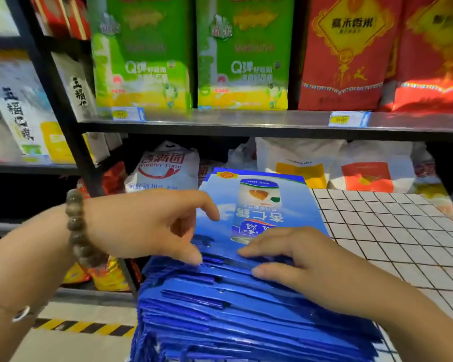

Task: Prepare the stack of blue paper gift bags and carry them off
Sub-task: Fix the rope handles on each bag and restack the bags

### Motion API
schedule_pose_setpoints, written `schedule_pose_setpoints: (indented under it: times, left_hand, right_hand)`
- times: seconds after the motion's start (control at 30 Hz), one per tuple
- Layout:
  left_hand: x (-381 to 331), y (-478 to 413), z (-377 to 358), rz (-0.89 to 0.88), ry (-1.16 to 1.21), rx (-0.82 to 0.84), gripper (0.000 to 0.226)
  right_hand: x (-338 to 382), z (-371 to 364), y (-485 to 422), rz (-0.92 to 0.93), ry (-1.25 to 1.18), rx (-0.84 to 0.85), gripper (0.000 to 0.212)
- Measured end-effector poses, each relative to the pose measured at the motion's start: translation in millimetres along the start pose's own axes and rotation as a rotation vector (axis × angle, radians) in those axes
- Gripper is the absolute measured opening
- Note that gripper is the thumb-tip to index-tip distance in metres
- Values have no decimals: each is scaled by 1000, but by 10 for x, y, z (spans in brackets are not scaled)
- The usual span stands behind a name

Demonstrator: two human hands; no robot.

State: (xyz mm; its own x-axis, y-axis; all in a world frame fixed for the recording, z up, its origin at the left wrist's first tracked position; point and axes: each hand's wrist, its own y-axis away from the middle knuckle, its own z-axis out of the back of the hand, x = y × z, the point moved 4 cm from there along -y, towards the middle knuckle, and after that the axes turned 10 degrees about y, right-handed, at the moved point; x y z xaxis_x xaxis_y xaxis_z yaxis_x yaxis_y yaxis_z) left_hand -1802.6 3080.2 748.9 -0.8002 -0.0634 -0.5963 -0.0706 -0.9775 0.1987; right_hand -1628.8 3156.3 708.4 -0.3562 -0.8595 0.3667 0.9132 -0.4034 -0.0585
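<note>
– Blue paper gift bags [246,309]: where do they lie?
– Flat in a thick stack on the left edge of a white tiled surface [390,231]. Their near edges are stepped like a fanned deck. The top bag [262,205] carries a printed drink can, upside down from this view.

– And the hands?
– Both are over the surface's left edge, on the stack. The left grip [147,226] is released: its forefinger stretches out above the top bag and its thumb tip touches that bag's near edge. It clasps nothing. A bead bracelet [76,226] circles that wrist. The right grip [298,259] is released as well: straight fingers [259,250] lie flat on the top bag's near end, and the thumb rests on the stepped edges below.

– What else is near?
– Beyond the surface's far side stands a dark metal shelf [246,121]. Green packs [141,53] and red packs [345,53] stand upright on it, above the surface's level. White sacks [165,168] slump underneath. Left of the surface and lower, the floor shows a yellow-and-black stripe [84,326].
</note>
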Motion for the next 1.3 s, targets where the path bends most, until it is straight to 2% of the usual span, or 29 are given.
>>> schedule_pose_setpoints:
  times: [0.03, 0.1, 0.2, 0.23, 0.3, 0.4, 0.47, 0.6, 0.67, 0.77, 0.87, 0.97, 1.07, 1.1, 1.2, 1.3]
  left_hand:
    - [3, 37, -13, 69, -81, 28, 45]
    - [8, 98, 4, 138, -269, -10, 49]
    - [-43, 139, 19, 91, -397, -148, 35]
    - [-75, 135, 7, 83, -335, -180, 28]
    - [-167, 112, -29, 83, 18, -254, 18]
    - [-415, 70, -113, -6, 548, -283, 17]
    - [-545, 1, -181, -68, 806, -267, 17]
    - [-645, -256, -263, -94, 939, -259, 15]
    - [-642, -364, -296, -70, 1029, -259, 13]
    - [-592, -468, -311, -41, 1151, -281, 11]
    - [-484, -537, -295, -26, 1136, -343, 12]
    - [-407, -535, -295, -17, 1068, -388, 15]
    - [-380, -482, -356, -35, 901, -440, 15]
    - [-392, -464, -395, -46, 854, -425, 13]
    - [-443, -456, -561, -39, 659, -222, 34]
    - [-430, -486, -639, -89, 476, -137, 24]
  right_hand:
    - [11, -8, -12, -6, -5, -19, 32]
    - [21, -37, -9, -5, -19, -38, 31]
    - [37, -84, 6, -9, -20, -70, 29]
    - [59, -84, 8, -13, -24, -84, 29]
    - [99, -98, 4, -13, -16, -93, 29]
    - [128, -137, -17, 6, -9, -107, 27]
    - [154, -158, -22, 16, -124, -121, 19]
    - [103, -90, 10, -109, -751, -168, 29]
    - [66, -64, 11, -87, -988, -155, 29]
    - [44, -93, -14, -126, -946, -116, 34]
    - [-10, -108, -8, -246, -850, -176, 18]
    - [-133, -58, 23, -333, -856, -260, 41]
    - [-224, 51, 2, -432, -1006, -365, 45]
    - [-244, 96, -14, -452, -1035, -396, 43]
    - [-275, 209, -63, -474, -1117, -461, 38]
    - [-313, 222, -92, -487, -1169, -477, 36]
